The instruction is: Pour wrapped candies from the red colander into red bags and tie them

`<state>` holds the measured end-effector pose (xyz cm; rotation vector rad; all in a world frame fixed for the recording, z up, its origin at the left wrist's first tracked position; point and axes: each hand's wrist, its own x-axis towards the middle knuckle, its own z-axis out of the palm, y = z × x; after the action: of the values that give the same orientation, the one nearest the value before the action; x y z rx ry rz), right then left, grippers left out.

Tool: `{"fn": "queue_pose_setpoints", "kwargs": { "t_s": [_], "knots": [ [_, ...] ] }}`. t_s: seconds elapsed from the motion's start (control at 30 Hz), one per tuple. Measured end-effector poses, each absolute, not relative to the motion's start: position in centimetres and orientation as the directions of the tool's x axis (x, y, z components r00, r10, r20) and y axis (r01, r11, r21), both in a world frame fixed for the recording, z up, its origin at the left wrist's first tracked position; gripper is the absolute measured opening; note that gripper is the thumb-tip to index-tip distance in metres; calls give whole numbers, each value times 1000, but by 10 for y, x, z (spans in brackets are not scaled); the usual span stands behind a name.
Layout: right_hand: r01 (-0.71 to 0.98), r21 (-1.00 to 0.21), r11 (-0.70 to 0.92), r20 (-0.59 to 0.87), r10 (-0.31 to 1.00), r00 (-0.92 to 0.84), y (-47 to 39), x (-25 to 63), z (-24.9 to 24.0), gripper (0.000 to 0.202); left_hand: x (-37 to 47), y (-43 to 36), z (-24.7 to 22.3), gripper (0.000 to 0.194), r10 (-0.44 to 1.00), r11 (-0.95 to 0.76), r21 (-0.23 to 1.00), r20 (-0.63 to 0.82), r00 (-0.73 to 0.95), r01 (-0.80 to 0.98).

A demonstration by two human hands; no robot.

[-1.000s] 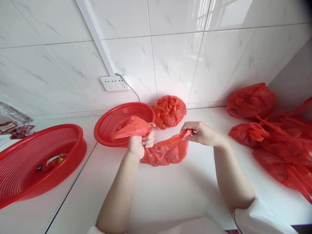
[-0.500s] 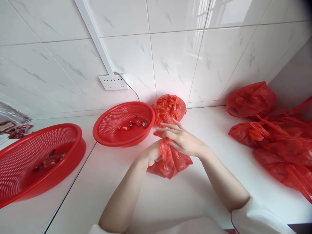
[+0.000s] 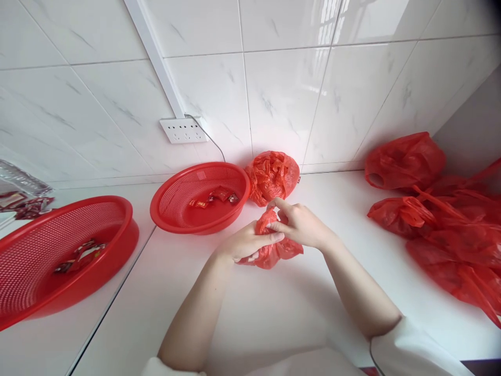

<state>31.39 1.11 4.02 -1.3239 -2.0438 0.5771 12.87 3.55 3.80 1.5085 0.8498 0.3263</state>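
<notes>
A thin red plastic bag (image 3: 270, 257) is bunched up between my two hands over the white counter. My left hand (image 3: 248, 241) wraps round its gathered neck, with the thumb pointing right across it. From the other side my right hand (image 3: 295, 223) grips the top of the bag, index finger bent and thumb close to the left thumb. The bag's lower part hangs below my fingers; what is inside cannot be made out. Just beyond the hands, a red basket (image 3: 168, 209) holds several small wrapped packets (image 3: 221, 194).
A second red basket (image 3: 127, 219) with packets stands at the left. Crumpled red bags (image 3: 274, 177) lie against the tiled wall. Several filled red bags (image 3: 407, 159) are heaped at the right. A white power strip (image 3: 183, 130) with a cable sits on the wall.
My right hand's fingers, spread over the bag before, have curled and closed on its top. My left thumb now lies across the neck. The bag looks more bunched.
</notes>
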Motion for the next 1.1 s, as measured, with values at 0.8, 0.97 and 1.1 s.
{"fn": "queue_pose_setpoints", "kwargs": {
  "t_s": [0.8, 0.97, 1.1],
  "knots": [
    [367, -766, 528, 514, 846, -144, 19, 351, 47, 22, 110, 41, 34, 46, 501, 305, 951, -109, 859, -57],
    [170, -815, 553, 518, 828, -213, -4, 356, 60, 16, 115, 51, 36, 33, 730, 298, 937, -101, 676, -182],
    [224, -826, 517, 295, 736, -610, -11, 349, 63, 9, 120, 54, 39, 16, 752, 377, 831, -18, 659, -408]
  ]
}}
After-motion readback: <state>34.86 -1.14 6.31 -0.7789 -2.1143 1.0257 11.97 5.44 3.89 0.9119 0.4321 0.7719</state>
